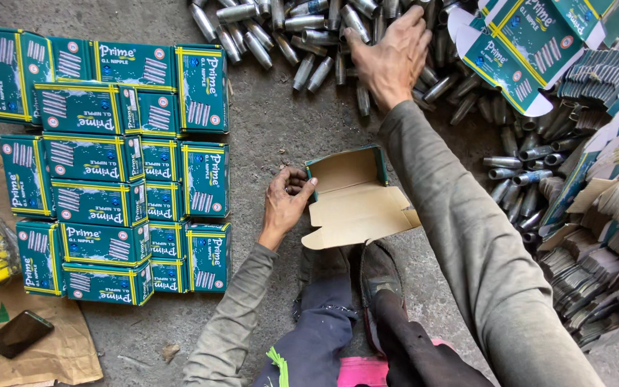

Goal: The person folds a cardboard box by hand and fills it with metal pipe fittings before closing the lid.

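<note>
Right hand (393, 61) spread flat on the pile of metal nipples (309, 43), left hand (286, 204) pinching the open box (352, 201) rim, mouth facing pileward, nipples lengthwise toward box.

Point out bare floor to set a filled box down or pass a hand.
Free: grey floor between stacked green boxes and open box; also floor bottom left beside phone. Crowded: pipe nipples around right hand, flat cartons at right.

Closed teal cartons (109, 172) stand stacked in rows at the left of the frame on a grey concrete floor (266, 129). A black phone (18, 334) lies on brown paper (51, 355) at lower left; flattened cartons (603, 236) pile up at right.
</note>
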